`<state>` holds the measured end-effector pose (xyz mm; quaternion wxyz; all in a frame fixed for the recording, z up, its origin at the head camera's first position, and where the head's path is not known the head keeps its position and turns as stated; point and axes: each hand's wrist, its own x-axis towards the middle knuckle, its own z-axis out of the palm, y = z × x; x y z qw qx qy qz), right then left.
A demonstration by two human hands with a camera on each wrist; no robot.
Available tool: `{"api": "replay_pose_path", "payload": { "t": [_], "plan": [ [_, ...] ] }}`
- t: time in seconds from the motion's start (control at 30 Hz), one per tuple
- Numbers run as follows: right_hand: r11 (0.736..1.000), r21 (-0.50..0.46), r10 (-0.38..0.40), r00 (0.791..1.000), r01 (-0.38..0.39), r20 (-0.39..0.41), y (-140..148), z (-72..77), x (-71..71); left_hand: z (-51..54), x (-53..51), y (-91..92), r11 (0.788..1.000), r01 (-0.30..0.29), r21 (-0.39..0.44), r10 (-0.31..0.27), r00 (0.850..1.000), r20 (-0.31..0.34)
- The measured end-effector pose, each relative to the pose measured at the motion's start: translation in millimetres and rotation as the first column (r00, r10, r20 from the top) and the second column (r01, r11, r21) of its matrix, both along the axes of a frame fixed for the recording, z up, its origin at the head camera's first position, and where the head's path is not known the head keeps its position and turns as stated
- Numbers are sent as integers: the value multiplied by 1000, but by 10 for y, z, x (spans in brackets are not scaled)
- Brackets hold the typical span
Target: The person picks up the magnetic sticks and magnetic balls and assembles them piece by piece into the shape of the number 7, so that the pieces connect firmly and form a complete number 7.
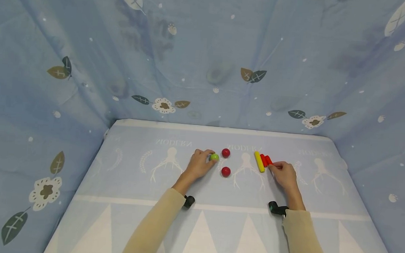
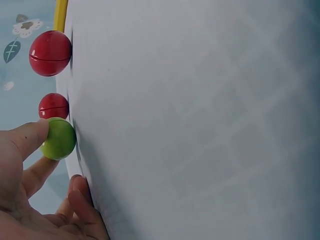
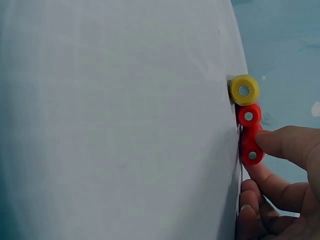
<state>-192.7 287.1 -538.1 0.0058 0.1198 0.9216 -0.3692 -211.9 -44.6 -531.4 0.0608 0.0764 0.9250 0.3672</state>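
My left hand [image 1: 198,164] pinches a green ball [image 1: 214,157] between thumb and index finger, down at the tabletop. Two red balls lie just right of it: a farther one [image 1: 226,153] and a nearer one [image 1: 225,171], each with a seam line in the left wrist view. On the right, my right hand [image 1: 285,174] holds a short red rod [image 3: 252,156] with thumb and index finger. Another red rod [image 1: 263,160] lies beside it, and a longer yellow rod [image 1: 259,162] sits left of that. Round grey discs show in the rod ends in the right wrist view.
A pale patterned cloth covers the table [image 1: 219,196]. Blue printed curtain [image 1: 206,58] surrounds its back and sides. A black wrist camera [image 1: 189,202] is by the left wrist, and another black camera [image 1: 277,208] by the right.
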Motion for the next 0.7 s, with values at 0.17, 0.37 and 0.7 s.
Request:
{"api": "replay_pose_path", "payload": {
  "t": [0.17, 0.37, 0.7],
  "plan": [
    [999, -4, -42, 999, 42, 30, -20, 13, 3, 9, 3, -13, 1000, -1, 14, 1, 1000, 8],
    [995, -65, -69, 993, 75, 96, -9, 46, 4, 56, 35, -52, 999, 8, 51, -8, 1000, -2],
    [989, -138, -50, 996, 60, 74, -107, 249, 117, 157, 161, -262, 998, -2, 58, 2, 1000, -14]
  ]
}}
